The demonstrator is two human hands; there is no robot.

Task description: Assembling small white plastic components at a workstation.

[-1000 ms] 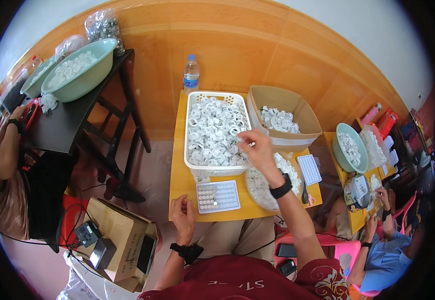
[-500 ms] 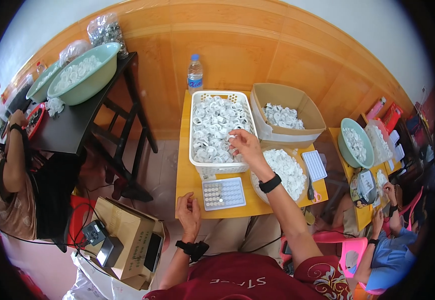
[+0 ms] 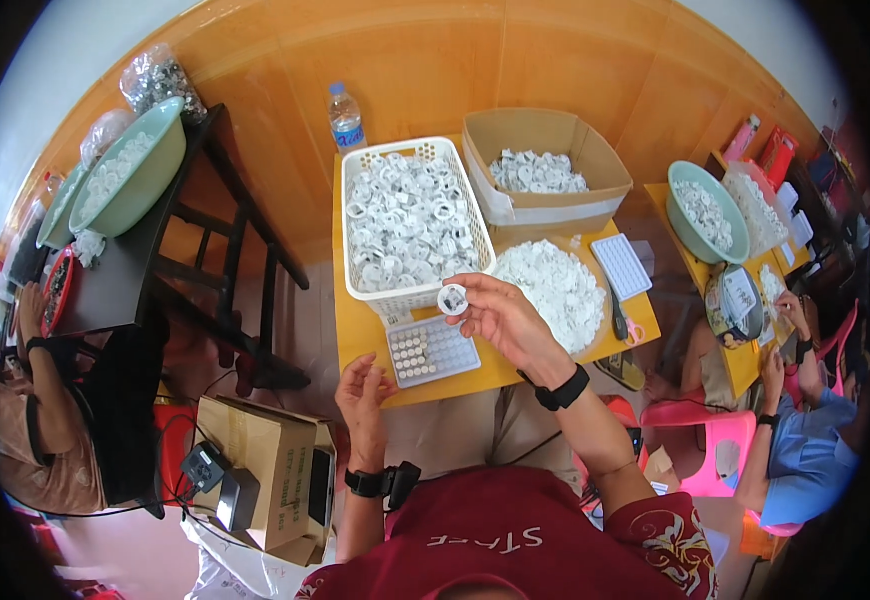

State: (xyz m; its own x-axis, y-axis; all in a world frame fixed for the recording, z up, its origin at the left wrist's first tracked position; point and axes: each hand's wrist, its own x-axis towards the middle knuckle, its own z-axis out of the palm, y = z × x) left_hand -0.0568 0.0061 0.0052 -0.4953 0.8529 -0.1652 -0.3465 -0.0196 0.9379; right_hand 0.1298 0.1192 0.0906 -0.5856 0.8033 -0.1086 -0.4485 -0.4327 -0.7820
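My right hand [image 3: 500, 318] is closed, pinching a small round white plastic part [image 3: 452, 299] with a dark-marked centre between thumb and fingers. It holds the part above the table, just past the near right corner of the white basket [image 3: 350, 243], which is heaped with similar round white parts [image 3: 415, 215]. Below the part lies a shallow white tray [image 3: 465, 368] with small round pale pieces filling the cells on its left side. My left hand [image 3: 363, 395] is raised beside the tray's left edge, fingers loosely bent and apart, with nothing visible in them.
Right of the basket stand a cardboard box [image 3: 555, 212] of white parts and a round heap of small white pieces [image 3: 550, 295]. Another tray [image 3: 622, 266], scissors [image 3: 635, 331] and a bottle [image 3: 346, 118] share the yellow table [image 3: 355, 345]. People work at both sides.
My right hand has come out of the basket toward me, bringing a round white part with it. My left hand has risen slightly beside the tray. The view has shifted.
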